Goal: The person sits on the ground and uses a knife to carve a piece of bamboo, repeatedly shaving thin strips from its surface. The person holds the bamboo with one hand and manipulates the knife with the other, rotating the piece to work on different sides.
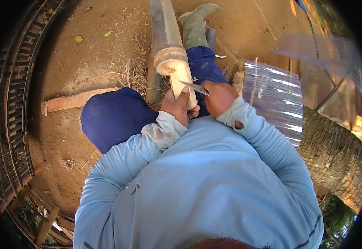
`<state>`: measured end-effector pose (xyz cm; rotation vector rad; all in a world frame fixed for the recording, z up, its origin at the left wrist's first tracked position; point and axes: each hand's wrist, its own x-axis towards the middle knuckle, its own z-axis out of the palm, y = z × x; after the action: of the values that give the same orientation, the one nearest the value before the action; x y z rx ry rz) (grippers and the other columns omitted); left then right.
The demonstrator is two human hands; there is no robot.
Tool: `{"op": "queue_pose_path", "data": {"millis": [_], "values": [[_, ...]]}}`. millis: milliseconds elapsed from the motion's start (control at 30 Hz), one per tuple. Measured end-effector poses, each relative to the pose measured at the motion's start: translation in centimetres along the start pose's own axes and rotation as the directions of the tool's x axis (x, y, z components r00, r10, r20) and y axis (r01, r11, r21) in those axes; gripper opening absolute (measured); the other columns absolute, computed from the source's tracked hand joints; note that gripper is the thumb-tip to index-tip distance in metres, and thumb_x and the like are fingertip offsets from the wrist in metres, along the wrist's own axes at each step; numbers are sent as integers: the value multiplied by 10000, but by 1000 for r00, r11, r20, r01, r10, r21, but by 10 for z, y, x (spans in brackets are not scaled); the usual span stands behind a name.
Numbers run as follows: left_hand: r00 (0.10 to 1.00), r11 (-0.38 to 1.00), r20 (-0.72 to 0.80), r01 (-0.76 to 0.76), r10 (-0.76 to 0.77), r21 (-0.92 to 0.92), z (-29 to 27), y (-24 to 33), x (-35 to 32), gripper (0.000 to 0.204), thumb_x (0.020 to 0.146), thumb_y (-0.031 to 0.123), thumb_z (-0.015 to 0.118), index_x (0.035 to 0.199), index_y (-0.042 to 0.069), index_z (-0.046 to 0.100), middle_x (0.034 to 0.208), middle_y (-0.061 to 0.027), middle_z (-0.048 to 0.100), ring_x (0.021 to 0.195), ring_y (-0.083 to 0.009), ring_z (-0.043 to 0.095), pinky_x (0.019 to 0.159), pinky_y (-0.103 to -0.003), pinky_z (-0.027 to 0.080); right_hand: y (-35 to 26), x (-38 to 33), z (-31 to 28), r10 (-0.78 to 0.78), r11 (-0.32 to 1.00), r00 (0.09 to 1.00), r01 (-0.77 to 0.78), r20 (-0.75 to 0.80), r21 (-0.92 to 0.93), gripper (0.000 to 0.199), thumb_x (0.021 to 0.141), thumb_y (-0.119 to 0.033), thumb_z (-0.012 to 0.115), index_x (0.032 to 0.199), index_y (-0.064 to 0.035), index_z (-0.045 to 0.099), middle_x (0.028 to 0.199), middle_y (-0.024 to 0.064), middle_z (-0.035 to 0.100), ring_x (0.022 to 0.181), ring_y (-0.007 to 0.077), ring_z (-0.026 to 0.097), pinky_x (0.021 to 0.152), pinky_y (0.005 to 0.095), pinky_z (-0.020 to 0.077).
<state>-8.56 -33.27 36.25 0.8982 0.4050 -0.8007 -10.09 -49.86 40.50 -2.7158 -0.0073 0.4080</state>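
A thick bamboo pole [166,29] runs away from me between my legs. Past its ringed joint, the near end is cut down to a pale, narrow tongue [179,81]. My left hand [177,106] is closed around this tongue close to my body, thumb on top. In my right hand [220,98] is a knife [194,87], gripped in a fist. Its blade points left and lies over the tongue, just above my left thumb; whether the edge touches the bamboo I cannot tell. The knife's handle is mostly hidden in the fist.
Dry shavings [141,79] litter the dirt floor left of the pole. A flat wooden strip [79,98] lies by my bent left knee. To the right are a clear corrugated sheet [272,99] and a thick log [334,149]. A slatted rack [13,83] stands far left.
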Motion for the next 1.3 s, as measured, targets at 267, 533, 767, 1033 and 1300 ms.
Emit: {"op": "queue_pose_path", "data": {"millis": [267, 533, 767, 1033, 1300], "values": [[998, 1000, -55, 9, -8, 13, -8, 0, 0, 259, 1010, 299, 559, 1165, 120, 455, 851, -82, 564, 664, -200, 572, 590, -351, 515, -5, 2, 8, -51, 998, 999, 51, -3, 22, 127, 846, -63, 539, 934, -24, 623, 865, 249, 680, 830, 462, 651, 734, 528, 508], [1000, 999, -14, 13, -13, -43, -10, 0, -1, 267, 1001, 309, 581, 1167, 133, 466, 853, -66, 561, 653, -184, 552, 591, -345, 510, 2, 48, 7, -87, 996, 989, 82, -118, -45, 139, 839, -65, 533, 934, -15, 622, 843, 249, 678, 824, 447, 659, 730, 530, 505], [999, 992, 19, 37, -36, -117, -18, 0, 0, 227, 1004, 297, 579, 1153, 149, 492, 840, -49, 562, 659, -178, 544, 577, -331, 478, 9, 44, 19, -150, 989, 981, 151, -120, -7, 65, 862, -80, 577, 876, -23, 605, 769, 244, 648, 754, 454, 638, 687, 517, 511], [989, 957, 136, -22, 64, -291, -25, 7, -5, 261, 1002, 312, 584, 1148, 118, 489, 847, -54, 562, 656, -176, 552, 572, -314, 501, -7, 40, 13, -237, 883, 935, 321, -265, 342, 136, 847, -99, 641, 959, -24, 660, 759, 182, 661, 691, 339, 665, 640, 413, 510], [1000, 977, 30, 8, -1, -213, -23, 9, -10, 224, 999, 253, 571, 1190, 173, 486, 833, -49, 565, 629, -167, 533, 589, -330, 462, -34, 56, 8, 79, 771, 952, 130, -295, 624, 398, 812, -377, 799, 867, -5, 670, 652, 54, 612, 573, 140, 554, 550, 301, 452]]}}
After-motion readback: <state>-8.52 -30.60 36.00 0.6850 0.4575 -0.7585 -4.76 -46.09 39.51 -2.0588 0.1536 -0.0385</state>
